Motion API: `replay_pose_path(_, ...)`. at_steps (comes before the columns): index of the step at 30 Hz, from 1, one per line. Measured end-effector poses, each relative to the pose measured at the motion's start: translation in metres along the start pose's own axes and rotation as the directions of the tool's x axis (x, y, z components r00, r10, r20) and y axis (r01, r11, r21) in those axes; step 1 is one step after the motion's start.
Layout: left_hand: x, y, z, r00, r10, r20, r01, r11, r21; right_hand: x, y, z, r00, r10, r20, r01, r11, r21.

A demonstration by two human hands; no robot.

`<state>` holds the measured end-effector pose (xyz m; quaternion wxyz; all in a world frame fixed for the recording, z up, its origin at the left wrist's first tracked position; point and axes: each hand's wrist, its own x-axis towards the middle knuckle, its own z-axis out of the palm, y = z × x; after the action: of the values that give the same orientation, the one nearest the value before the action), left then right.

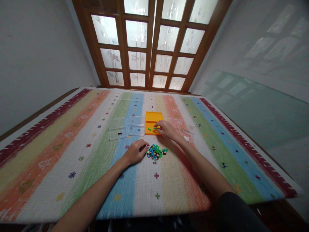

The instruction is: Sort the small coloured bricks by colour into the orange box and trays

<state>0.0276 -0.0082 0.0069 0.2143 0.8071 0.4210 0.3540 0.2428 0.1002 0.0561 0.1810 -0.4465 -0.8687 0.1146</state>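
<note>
A small pile of coloured bricks (155,152) lies on the striped mat (72,151). My left hand (135,151) rests at the pile's left edge with its fingers curled, the tips touching the bricks. My right hand (166,128) reaches over the front of an orange tray (152,116) and pinches a small green brick above it. A couple of green bricks lie in the tray.
Two clear shallow boxes (117,133) (136,130) stand left of the orange tray, one with a dark piece inside. Another clear box (188,135) sits right of my right wrist. A wooden door with frosted panes (149,45) closes the far side.
</note>
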Motion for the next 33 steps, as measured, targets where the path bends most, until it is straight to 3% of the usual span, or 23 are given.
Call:
replay_pose_path(4,-0.001,0.0,-0.003,0.999,0.004,0.035,-0.003,1.0,-0.031,-0.026,-0.003,-0.012,0.991,-0.132,0.038,0.127,0.986,0.107)
replay_pose_path(10,-0.004,0.003,-0.006,0.989,0.087,0.116,-0.088,0.996,0.001,-0.068,-0.01,-0.004,0.956,-0.213,0.203,0.152,0.948,0.279)
replay_pose_path(17,-0.004,0.002,-0.002,0.984,0.126,0.122,-0.134,0.989,0.06,-0.087,-0.02,0.019,0.977,-0.181,0.115,0.146,0.953,0.264)
replay_pose_path(25,-0.004,0.001,-0.005,0.986,0.115,0.125,-0.117,0.993,0.012,-0.097,-0.027,0.013,0.987,-0.162,0.005,0.15,0.928,0.341)
replay_pose_path(33,-0.006,0.006,-0.001,0.973,0.221,0.07,-0.224,0.974,0.038,-0.105,-0.038,0.016,0.979,-0.195,0.053,0.172,0.942,0.288)
